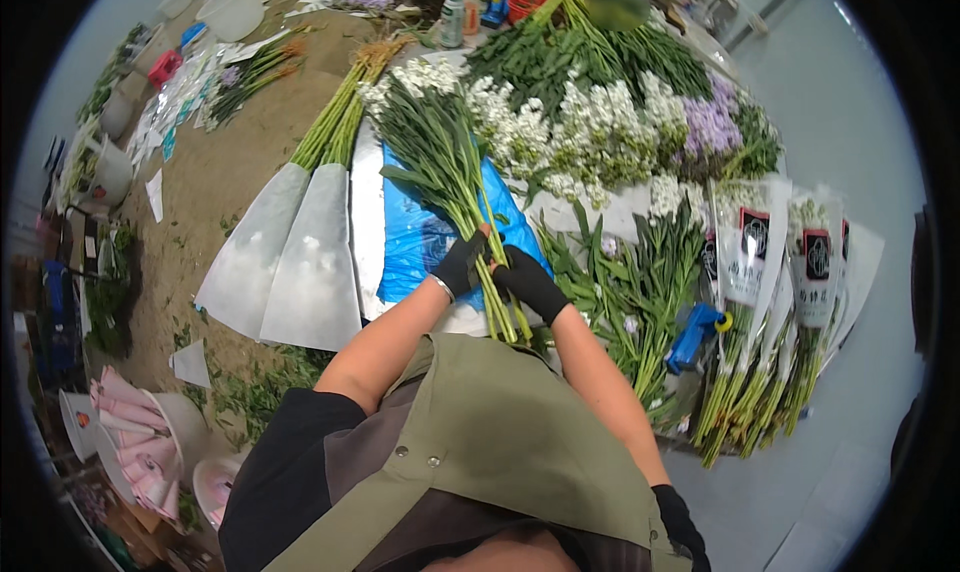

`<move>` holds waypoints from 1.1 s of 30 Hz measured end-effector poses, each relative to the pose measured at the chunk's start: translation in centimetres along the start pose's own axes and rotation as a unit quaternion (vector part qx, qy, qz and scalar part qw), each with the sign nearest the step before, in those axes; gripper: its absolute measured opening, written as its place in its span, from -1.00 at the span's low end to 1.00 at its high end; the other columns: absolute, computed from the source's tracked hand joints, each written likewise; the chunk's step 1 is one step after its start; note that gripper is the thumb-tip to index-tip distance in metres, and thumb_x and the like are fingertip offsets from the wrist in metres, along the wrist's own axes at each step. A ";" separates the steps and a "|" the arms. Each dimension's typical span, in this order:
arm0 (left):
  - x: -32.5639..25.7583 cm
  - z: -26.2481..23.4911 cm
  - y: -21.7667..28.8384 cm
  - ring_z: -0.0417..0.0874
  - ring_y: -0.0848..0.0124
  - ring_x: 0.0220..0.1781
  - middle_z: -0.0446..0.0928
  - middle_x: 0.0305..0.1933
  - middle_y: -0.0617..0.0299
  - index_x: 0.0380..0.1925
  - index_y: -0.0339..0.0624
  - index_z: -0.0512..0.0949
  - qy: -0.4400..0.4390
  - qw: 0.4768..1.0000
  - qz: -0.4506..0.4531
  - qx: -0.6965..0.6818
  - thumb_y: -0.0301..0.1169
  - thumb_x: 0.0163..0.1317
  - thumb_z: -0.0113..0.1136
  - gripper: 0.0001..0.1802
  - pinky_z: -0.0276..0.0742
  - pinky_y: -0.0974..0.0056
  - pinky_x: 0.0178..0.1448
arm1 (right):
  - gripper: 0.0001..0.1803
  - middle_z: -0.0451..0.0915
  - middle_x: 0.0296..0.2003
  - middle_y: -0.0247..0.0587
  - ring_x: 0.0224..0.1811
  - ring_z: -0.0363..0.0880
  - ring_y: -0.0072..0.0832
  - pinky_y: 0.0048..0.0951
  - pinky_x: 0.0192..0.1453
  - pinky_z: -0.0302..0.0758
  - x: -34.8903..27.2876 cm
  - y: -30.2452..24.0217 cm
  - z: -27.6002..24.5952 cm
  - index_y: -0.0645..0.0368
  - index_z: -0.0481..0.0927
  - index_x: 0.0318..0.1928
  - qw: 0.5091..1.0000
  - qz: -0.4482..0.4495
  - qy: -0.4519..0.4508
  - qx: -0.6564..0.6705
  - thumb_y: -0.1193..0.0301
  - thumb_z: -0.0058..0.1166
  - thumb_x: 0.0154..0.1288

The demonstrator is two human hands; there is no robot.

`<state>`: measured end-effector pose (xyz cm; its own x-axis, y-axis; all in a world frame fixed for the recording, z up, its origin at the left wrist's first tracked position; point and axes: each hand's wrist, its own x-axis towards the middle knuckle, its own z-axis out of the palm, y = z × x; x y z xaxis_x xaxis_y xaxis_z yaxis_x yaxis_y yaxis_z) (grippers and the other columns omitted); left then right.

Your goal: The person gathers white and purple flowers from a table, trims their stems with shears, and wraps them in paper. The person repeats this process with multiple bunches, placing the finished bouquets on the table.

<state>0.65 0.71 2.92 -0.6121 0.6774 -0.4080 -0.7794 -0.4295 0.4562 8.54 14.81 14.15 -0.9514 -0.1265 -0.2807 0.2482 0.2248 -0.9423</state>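
Just beyond a green apron [490,412], the left grip [461,263] and right grip [527,283], both black-gloved, pinch a leafy bunch [433,147] by its stems [468,208]. The bunch slants away over a blue sheet [404,257]. To its right sits a blue tool [692,340] near clear-sleeved bunches [748,267]; to its left lie two white-sleeved bunches [318,257]. Farther off spread white flowers [605,127], then a green bottle [453,22].

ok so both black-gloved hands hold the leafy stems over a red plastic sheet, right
No: the head view shows a blue plastic sheet, not red. The left hand and right hand do hold the leafy stems over it.
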 end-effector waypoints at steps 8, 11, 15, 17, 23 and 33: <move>-2.3 7.7 6.1 0.56 0.34 -0.26 0.53 -0.30 0.31 -0.25 -0.03 0.51 -0.001 0.995 -0.047 -0.082 -0.12 0.20 0.24 -0.72 0.56 0.19 -0.19 | -0.61 0.53 -0.43 -0.25 -0.45 0.48 -0.53 -0.47 -0.31 0.44 -1.5 -6.7 -3.1 0.14 0.52 -0.16 0.997 0.009 -0.011 -0.079 0.06 0.00 0.28; -3.7 10.9 8.9 0.56 0.32 -0.34 0.52 -0.40 0.24 -0.31 -0.05 0.51 0.048 0.998 0.041 -0.023 -0.08 0.18 0.24 -0.69 0.56 0.19 -0.24 | -0.62 0.53 -0.43 -0.38 -0.42 0.46 -0.66 -0.56 -0.33 0.43 -3.7 -7.1 -3.5 0.15 0.53 -0.12 0.995 -0.028 -0.026 0.089 0.09 -0.01 0.31; -5.0 11.4 11.7 0.57 0.33 -0.33 0.51 -0.42 0.22 -0.38 -0.06 0.47 0.032 0.998 0.059 -0.021 -0.03 0.17 0.24 -0.66 0.59 0.26 -0.23 | -0.54 0.52 -0.37 -0.38 -0.44 0.43 -0.69 -0.58 -0.39 0.40 -7.6 -9.2 -1.6 0.18 0.47 0.02 0.972 -0.057 -0.043 0.226 0.06 -0.08 0.36; -4.6 11.1 12.0 0.57 0.34 -0.36 0.52 -0.43 0.24 -0.38 -0.07 0.47 -0.011 0.998 0.015 -0.052 0.00 0.16 0.22 -0.62 0.58 0.26 -0.23 | -0.49 0.51 -0.19 -0.29 -0.21 0.48 -0.63 -0.53 -0.12 0.44 -8.1 -8.3 0.3 0.20 0.35 0.14 0.955 -0.081 0.048 0.281 0.06 -0.16 0.41; -4.2 10.8 10.9 0.48 0.42 -0.49 0.42 -0.54 0.32 -0.43 -0.02 0.43 -0.024 0.999 0.037 0.011 -0.03 0.27 0.08 -0.68 0.47 0.31 -0.39 | -0.64 0.47 -0.20 -0.34 -0.13 0.40 -0.57 -0.51 0.04 0.30 -7.0 -8.8 3.7 0.13 0.44 0.00 0.842 -0.096 0.211 0.487 0.16 -0.29 0.48; -4.6 12.3 10.7 0.58 0.33 -0.40 0.53 -0.44 0.19 -0.34 -0.09 0.48 -0.008 0.997 0.059 0.052 -0.07 0.27 0.11 -0.69 0.57 0.28 -0.33 | -0.74 0.49 -0.27 -0.29 -0.25 0.45 -0.56 -0.52 -0.16 0.41 -5.9 -9.4 2.9 0.15 0.42 -0.07 0.868 -0.056 0.201 0.450 0.28 -0.09 0.34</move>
<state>-3.19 0.37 19.39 -0.6952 0.6364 -0.3342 -0.6841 -0.4431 0.5793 12.35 10.61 24.16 -0.9206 0.2893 -0.2624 0.0199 -0.6364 -0.7711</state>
